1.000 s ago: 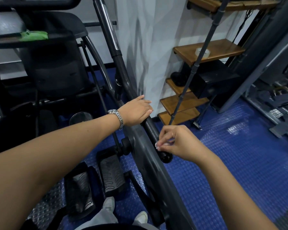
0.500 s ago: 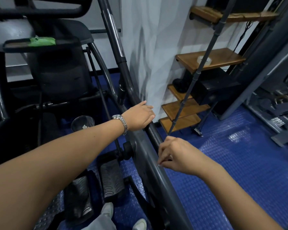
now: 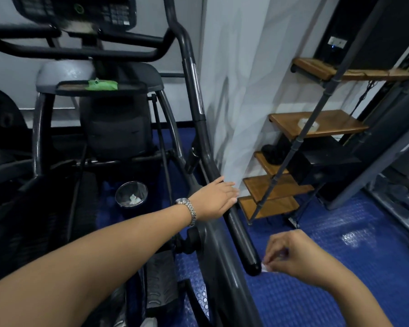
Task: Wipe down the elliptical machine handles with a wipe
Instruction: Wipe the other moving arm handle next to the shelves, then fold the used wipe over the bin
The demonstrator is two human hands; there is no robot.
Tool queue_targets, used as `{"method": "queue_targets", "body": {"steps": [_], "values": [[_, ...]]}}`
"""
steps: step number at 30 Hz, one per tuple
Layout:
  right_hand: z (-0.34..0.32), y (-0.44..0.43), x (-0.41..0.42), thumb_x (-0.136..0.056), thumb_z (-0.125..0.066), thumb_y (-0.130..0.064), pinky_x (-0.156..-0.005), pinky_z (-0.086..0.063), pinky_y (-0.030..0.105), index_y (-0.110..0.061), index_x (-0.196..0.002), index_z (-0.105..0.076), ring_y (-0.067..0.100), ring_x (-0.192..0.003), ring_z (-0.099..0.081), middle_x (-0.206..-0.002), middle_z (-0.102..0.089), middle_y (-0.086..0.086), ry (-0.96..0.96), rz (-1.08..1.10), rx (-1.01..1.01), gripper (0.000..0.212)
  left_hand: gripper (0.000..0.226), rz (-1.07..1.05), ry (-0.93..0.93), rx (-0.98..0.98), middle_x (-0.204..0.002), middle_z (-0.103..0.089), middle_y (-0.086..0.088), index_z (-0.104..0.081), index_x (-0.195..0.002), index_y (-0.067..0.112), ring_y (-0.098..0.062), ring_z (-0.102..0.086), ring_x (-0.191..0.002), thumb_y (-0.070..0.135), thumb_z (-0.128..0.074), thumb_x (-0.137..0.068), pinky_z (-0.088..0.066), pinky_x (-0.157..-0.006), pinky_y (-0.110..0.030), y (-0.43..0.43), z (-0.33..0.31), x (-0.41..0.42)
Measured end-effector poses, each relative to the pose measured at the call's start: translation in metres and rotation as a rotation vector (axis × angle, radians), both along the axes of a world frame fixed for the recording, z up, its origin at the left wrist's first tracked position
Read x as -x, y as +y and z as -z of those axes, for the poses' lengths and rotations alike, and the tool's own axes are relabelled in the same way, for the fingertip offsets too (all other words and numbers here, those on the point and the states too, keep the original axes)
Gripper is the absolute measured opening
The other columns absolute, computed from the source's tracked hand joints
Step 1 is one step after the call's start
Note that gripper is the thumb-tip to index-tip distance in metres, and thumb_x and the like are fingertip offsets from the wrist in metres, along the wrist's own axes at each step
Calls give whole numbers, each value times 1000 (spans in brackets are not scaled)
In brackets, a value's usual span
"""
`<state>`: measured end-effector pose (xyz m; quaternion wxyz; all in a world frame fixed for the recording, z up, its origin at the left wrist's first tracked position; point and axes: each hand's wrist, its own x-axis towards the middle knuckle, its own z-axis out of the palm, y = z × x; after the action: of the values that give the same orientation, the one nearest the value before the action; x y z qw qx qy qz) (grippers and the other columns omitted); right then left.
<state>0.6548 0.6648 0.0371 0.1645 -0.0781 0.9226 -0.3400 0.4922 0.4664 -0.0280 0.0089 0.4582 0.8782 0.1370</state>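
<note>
One handle (image 3: 241,237) under left hand (image 3: 215,199) (right hand (image 3: 301,258) pinches one wipe (image 3: 265,268)).

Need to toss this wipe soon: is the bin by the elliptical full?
Nearly empty: the bin holds only a few crumpled white scraps at its bottom.

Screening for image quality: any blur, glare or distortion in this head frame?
Head view: wide-angle distortion bows the shelf post; the left hand smears at the fingertips; the console at top is soft; glare patches sit on the blue floor; the right hand pinching the wipe is fairly sharp.
</note>
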Motion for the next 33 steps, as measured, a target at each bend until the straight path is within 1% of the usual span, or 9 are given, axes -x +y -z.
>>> {"method": "queue_targets", "body": {"steps": [8, 11, 14, 16, 19, 21, 24, 29, 33], "values": [[-21, -8, 32, -72, -81, -14, -67, -46, 17, -29, -65, -75, 6, -74, -66, -77, -71, -5, 177, 164, 170, 18, 59, -30, 110, -23, -159, 4, 2, -3, -151, 14, -8, 7, -145, 33, -27, -101, 3, -118, -29, -48, 30, -28], [-20, -38, 52, -73, -80, -9, -69, -52, 23, -29, -70, -76, 8, -75, -67, -76, -71, -6, 220, 96, 208, 21, 56, -84, 5, -4, -159, -9, -1, -14, -151, 14, -11, -3, -146, 26, -33, -100, -4, -120, -30, -68, 35, -36], [-19, -81, 77, -76, -77, -5, -67, -49, 18, -25, -72, -75, 8, -74, -66, -76, -70, -8, 263, 32, 267, 21, 45, -194, -134, -82, -146, -41, 1, -37, -143, 19, -12, -37, -133, 24, -37, -99, -32, -111, -31, -92, 28, -41], [-19, -113, 91, -79, -74, -3, -67, -46, 14, -23, -74, -73, 6, -74, -65, -76, -69, -9, 292, 1, 310, 20, 33, -305, -248, -240, -115, -62, 5, -54, -128, 18, -8, -54, -104, 21, -41, -98, -44, -86, -23, -106, 13, -45], [-14, -164, 116, -83, -69, -1, -65, -47, 14, -22, -75, -69, 5, -70, -64, -75, -69, -6, 290, -10, 395, 22, 22, -520, -639, -659, -67, -56, 3, -66, -94, 15, -3, -52, -60, 12, -45, -98, -36, -59, -18, -126, -3, -43], [-6, -197, 133, -84, -67, 0, -65, -49, 18, -24, -73, -67, 11, -71, -65, -74, -69, -3, 287, -1, 442, 27, 25, -627, -931, -893, -79, -61, 2, -63, -88, 16, 2, -54, -65, 8, -42, -97, -45, -66, -24, -142, -7, -34], [6, -242, 154, -85, -65, 0, -65, -51, 23, -21, -73, -65, 18, -72, -65, -74, -68, 1, 275, 45, 516, 24, 23, -711, -1160, -1117, -97, -66, -10, -64, -105, 1, -14, -63, -80, 10, -45, -97, -54, -78, -29, -174, -10, -21], [29, -315, 190, -84, -65, 0, -67, -53, 29, -17, -74, -66, 18, -73, -65, -73, -68, 0, 260, 92, 518, 20, 27, -805, -1187, -1373, -101, -67, -16, -62, -111, -6, -20, -63, -89, 13, -53, -94, -55, -78, -27, -248, -2, 5], [48, -360, 220, -82, -68, 0, -65, -50, 18, -16, -73, -68, 13, -73, -66, -73, -70, -2, 233, 137, 494, 18, 22, -887, -1159, -1429, -105, -67, -21, -63, -110, -5, -23, -66, -90, 8, -55, -93, -54, -72, -23, -291, 10, 32]]}}
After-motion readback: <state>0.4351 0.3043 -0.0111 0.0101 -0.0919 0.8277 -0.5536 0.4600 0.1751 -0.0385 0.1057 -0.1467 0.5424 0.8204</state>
